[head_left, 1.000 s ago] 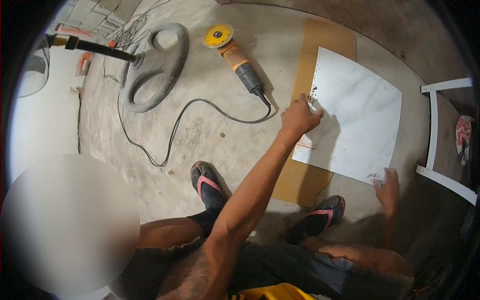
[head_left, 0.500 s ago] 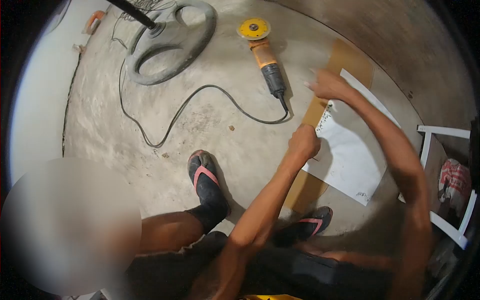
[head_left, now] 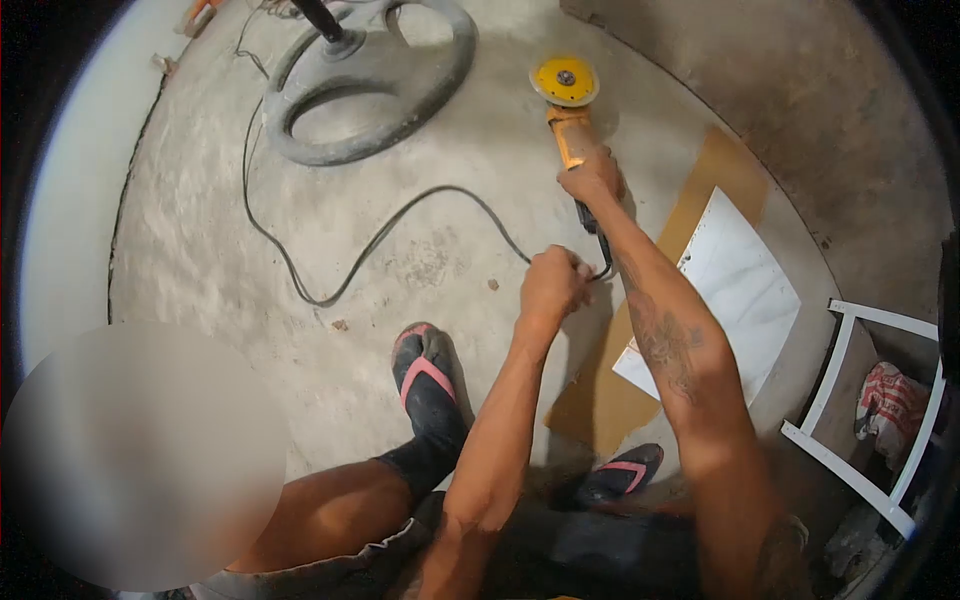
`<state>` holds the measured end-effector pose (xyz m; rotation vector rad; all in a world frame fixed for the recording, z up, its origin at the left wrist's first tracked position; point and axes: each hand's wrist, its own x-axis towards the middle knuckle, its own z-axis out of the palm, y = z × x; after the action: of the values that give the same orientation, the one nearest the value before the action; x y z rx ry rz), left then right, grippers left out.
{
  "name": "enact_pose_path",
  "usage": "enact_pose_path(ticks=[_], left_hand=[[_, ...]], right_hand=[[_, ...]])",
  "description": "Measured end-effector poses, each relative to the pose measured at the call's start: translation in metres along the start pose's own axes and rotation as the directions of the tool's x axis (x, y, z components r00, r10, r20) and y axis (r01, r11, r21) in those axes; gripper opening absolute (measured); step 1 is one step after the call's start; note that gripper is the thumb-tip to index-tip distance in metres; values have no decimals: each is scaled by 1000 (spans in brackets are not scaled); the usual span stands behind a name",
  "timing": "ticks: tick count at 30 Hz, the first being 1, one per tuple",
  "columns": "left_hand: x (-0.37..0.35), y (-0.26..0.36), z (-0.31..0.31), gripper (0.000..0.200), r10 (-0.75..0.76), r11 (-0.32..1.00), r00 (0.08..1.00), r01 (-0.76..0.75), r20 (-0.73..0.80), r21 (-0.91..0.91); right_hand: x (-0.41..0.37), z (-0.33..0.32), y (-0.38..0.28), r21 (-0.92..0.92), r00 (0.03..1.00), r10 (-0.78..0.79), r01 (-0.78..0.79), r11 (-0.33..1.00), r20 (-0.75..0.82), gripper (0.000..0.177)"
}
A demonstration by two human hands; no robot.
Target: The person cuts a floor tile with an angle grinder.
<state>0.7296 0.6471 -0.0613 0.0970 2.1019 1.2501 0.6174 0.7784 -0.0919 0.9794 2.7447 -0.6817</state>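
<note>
My right hand [head_left: 594,178] is wrapped round the body of an angle grinder [head_left: 563,128], which lies on the floor with its yellow disc [head_left: 565,79] pointing away from me. My left hand [head_left: 555,283] is closer to me, its fingers curled, over the grinder's black cord [head_left: 450,188]. The cord passes out of sight behind that hand; whether the fingers hold anything is hidden. To the right, a white marbled tile [head_left: 745,295] rests on a brown cardboard strip [head_left: 738,172].
A grey round base [head_left: 320,155] with a black pole [head_left: 322,18] stands at the back left. At the right is a white metal frame [head_left: 840,365] with a red-and-white sack [head_left: 890,405] by it. My sandalled foot [head_left: 425,370] is on the concrete floor [head_left: 400,265].
My right hand has left the tile's far edge and gripped the grinder. My left hand has moved left off the tile to the cord. The view has shifted slightly.
</note>
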Motion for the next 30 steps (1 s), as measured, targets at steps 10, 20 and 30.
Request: enact_pose_path(ticks=[10, 20, 30], left_hand=[[-4, 38, -13, 53, 27, 855, 984, 67, 173, -515], [-49, 119, 17, 44, 471, 820, 864, -354, 178, -450], [-68, 118, 32, 39, 501, 828, 853, -422, 149, -370]], right_hand=[[-67, -87, 49, 871, 973, -196, -14, 492, 126, 34], [-134, -200, 65, 925, 932, -272, 304, 229, -239, 43], [-150, -209, 75, 858, 974, -140, 221, 464, -176, 53]])
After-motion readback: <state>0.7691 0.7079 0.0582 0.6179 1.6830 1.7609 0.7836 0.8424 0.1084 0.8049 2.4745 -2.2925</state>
